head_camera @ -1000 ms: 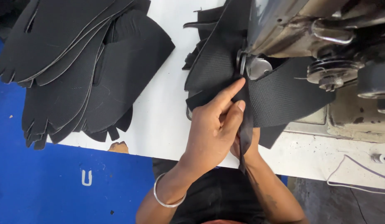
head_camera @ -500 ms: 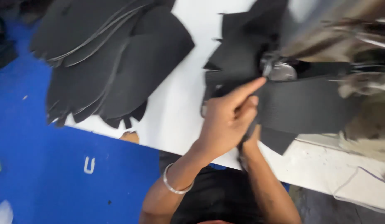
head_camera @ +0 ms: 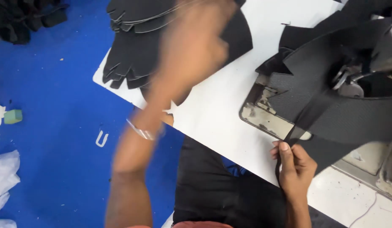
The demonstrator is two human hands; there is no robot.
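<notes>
My left hand (head_camera: pixel 196 46) is a motion blur above the stack of black cut pieces (head_camera: pixel 132 50) at the table's far left corner. A thin bangle (head_camera: pixel 141 131) shows on its wrist, and its fingers are too smeared to read. My right hand (head_camera: pixel 293 169) is at the table's near edge. It pinches the lower edge of a black textured fabric piece (head_camera: pixel 331 114). That piece runs up under the sewing machine's presser foot (head_camera: pixel 343 80). More black pieces (head_camera: pixel 305 38) lie behind the machine.
A white table (head_camera: pixel 221 109) carries the worn metal machine bed (head_camera: pixel 263 114). On the blue floor (head_camera: pixel 56 139) lie a small green block (head_camera: pixel 13 116), a metal U-shaped part (head_camera: pixel 102 138) and white plastic (head_camera: pixel 4 177). Dark scraps (head_camera: pixel 27 17) are heaped at top left.
My left hand has left the fabric at the machine and swung left over the stack of cut pieces. The right hand stays on the fabric edge. The view has shifted left.
</notes>
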